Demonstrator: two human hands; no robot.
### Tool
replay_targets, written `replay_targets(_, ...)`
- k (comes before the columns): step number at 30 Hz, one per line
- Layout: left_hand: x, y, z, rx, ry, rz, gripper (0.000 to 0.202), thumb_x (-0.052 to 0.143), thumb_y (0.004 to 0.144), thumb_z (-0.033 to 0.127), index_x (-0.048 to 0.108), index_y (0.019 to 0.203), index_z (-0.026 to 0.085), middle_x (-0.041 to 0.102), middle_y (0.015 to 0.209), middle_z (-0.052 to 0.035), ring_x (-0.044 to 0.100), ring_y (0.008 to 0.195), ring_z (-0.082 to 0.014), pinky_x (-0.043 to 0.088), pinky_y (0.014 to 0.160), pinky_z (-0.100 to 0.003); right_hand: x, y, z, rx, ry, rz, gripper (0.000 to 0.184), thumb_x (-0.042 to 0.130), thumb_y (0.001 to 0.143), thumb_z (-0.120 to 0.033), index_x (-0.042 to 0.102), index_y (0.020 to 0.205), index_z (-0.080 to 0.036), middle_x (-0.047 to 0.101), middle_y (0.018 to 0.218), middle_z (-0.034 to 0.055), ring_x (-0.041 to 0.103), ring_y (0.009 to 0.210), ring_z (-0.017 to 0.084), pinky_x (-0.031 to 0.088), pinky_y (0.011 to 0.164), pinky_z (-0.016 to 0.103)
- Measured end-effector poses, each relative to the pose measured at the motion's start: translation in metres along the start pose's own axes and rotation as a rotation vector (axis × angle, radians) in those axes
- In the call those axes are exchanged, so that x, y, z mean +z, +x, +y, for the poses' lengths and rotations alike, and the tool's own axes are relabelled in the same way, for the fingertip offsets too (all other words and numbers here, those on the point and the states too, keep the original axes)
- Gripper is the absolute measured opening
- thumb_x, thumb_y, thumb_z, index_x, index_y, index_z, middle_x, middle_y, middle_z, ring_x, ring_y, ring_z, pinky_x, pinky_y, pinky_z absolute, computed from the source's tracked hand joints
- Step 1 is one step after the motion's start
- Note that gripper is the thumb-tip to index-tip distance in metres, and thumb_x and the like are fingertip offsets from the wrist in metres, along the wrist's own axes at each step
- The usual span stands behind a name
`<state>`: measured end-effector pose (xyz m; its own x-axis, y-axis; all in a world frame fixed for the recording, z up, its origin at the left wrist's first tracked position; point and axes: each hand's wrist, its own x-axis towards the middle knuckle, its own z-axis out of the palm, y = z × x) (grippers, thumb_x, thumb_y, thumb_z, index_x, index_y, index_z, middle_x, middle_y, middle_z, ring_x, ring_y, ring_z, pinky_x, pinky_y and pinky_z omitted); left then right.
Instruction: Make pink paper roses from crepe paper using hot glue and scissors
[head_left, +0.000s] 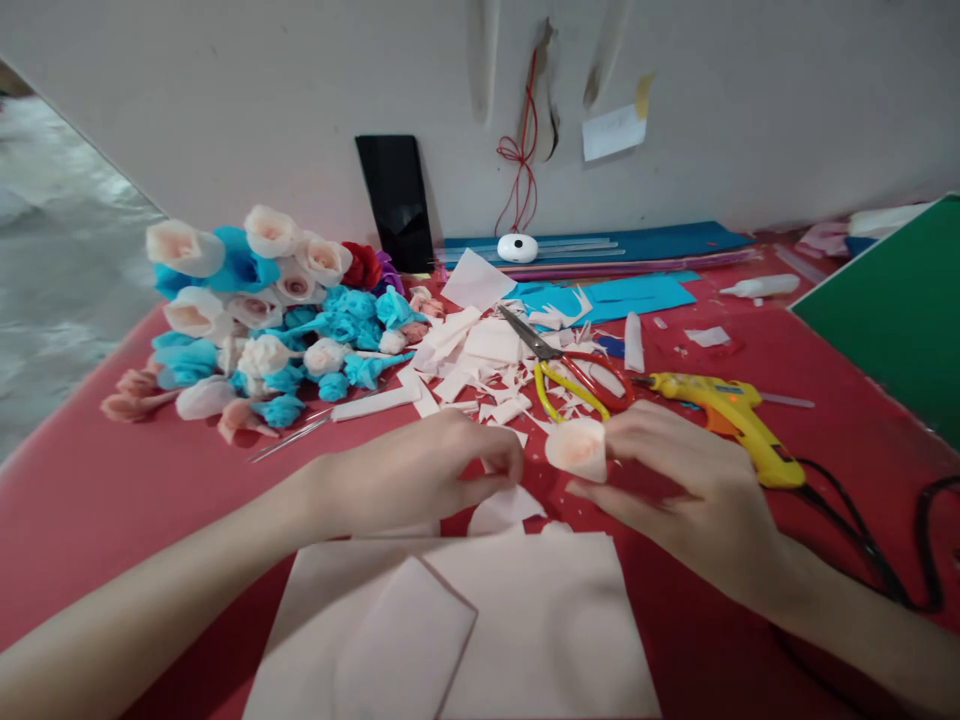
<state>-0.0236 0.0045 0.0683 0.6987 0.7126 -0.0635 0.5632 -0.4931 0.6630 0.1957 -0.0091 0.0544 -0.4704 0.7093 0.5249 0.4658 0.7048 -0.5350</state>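
My right hand (682,480) holds a small pale paper flower (576,450) between thumb and fingers, its cupped opening facing left. To its left, my left hand (427,470) has thumb and forefinger pinched at the top edge of a pale rounded paper petal (504,512). Another small pale paper piece (556,527) lies beside that petal. Below both hands are large pale paper sheets (555,620), with a folded pointed piece (409,640) on top. Just beyond my hands are scissors (551,350) with red and yellow handles, resting on pale paper scraps (491,345).
Paper flowers (262,320) in pale pink, blue and red are heaped at left. A yellow glue gun (731,410) with a black cord (855,530) lies at right. A black phone-like slab (397,200) leans on the wall. A green board (900,300) stands at far right.
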Motion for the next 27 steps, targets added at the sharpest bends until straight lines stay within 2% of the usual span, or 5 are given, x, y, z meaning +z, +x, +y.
replay_targets(5,0.002,0.001,0.004,-0.101,-0.163,0.154,0.012,0.048,0.081,0.015,0.059,0.083,0.019,0.067,0.081,0.0036,0.061,0.072,-0.0091,0.045,0.064,-0.018,-0.001,0.000,-0.002,0.058,0.165,-0.154,0.005,0.070,0.070,-0.022,0.065,0.072,-0.020,0.060,0.098,0.0033,0.057,0.083,0.014,0.048,0.069,0.023)
replay_targets(9,0.008,0.001,0.011,-0.095,-0.287,0.217,0.009,0.052,0.081,0.018,0.061,0.083,0.018,0.067,0.082,0.0017,0.061,0.076,-0.0100,0.048,0.069,-0.019,0.007,-0.001,-0.002,0.054,0.212,-0.183,0.009,0.068,0.069,-0.012,0.067,0.076,-0.017,0.061,0.087,0.0041,0.056,0.078,0.013,0.048,0.067,0.024)
replay_targets(17,0.024,0.001,0.018,-0.035,-0.716,0.300,0.032,0.054,0.083,0.021,0.050,0.115,0.019,0.064,0.110,-0.0045,0.060,0.102,-0.0148,0.049,0.086,-0.024,0.003,-0.005,-0.007,0.017,0.216,0.013,0.011,0.064,0.073,-0.013,0.066,0.082,-0.020,0.065,0.082,0.0019,0.058,0.075,0.013,0.049,0.067,0.025)
replay_targets(22,0.034,0.000,0.017,0.117,-0.601,0.207,0.032,0.047,0.087,0.019,0.054,0.118,0.022,0.054,0.128,-0.0025,0.048,0.119,-0.0176,0.037,0.103,-0.030,0.001,-0.004,-0.009,0.035,0.167,0.090,0.004,0.062,0.077,-0.020,0.065,0.075,-0.021,0.063,0.077,0.0012,0.058,0.071,0.014,0.050,0.064,0.026)
replay_targets(27,0.039,-0.002,0.022,0.122,-0.562,0.334,0.035,0.037,0.091,0.016,0.054,0.121,0.027,0.050,0.132,0.0020,0.043,0.125,-0.0131,0.031,0.108,-0.027,0.003,-0.004,-0.008,0.009,0.119,0.083,0.004,0.064,0.075,-0.019,0.066,0.073,-0.021,0.064,0.076,0.0012,0.055,0.072,0.014,0.047,0.063,0.027)
